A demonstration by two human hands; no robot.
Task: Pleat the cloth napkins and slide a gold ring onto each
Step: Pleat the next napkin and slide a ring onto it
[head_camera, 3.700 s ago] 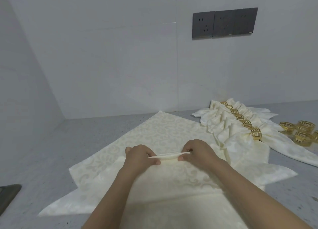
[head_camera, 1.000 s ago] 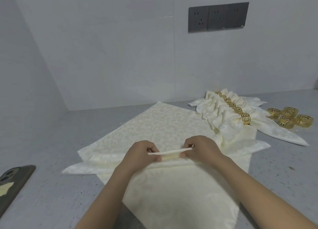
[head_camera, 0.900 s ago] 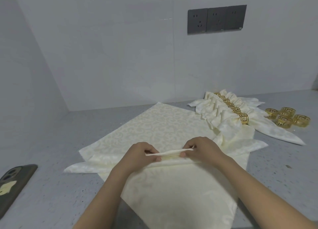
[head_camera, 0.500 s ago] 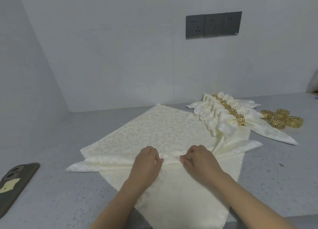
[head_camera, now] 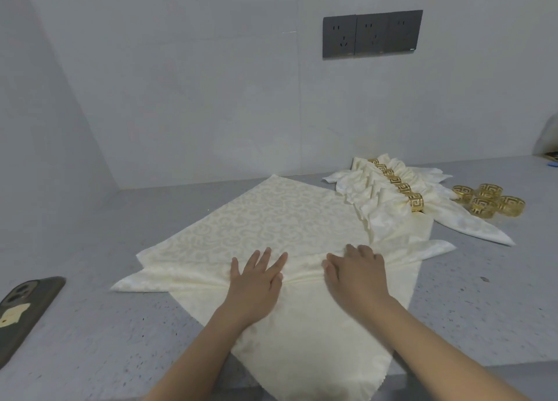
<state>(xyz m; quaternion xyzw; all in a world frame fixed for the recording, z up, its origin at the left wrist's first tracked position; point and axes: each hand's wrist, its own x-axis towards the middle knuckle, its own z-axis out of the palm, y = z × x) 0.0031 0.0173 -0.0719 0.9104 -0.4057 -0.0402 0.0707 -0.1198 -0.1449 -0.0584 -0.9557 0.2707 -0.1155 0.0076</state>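
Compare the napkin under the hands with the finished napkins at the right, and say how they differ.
The napkin under the hands lies mostly spread flat, with one pleated band across it; the finished napkins are gathered into tight bundles. It carries no ring; each finished one wears a gold ring. The left hand and right hand press it flat; nothing touches the finished ones. Both are cream patterned cloth.

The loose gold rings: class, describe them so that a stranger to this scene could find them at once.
Start at the dark socket panel on the back wall and drop to the grey counter. Right of the row of ringed napkins sits a cluster of loose gold rings. Unlike those in the row, they hold no cloth.
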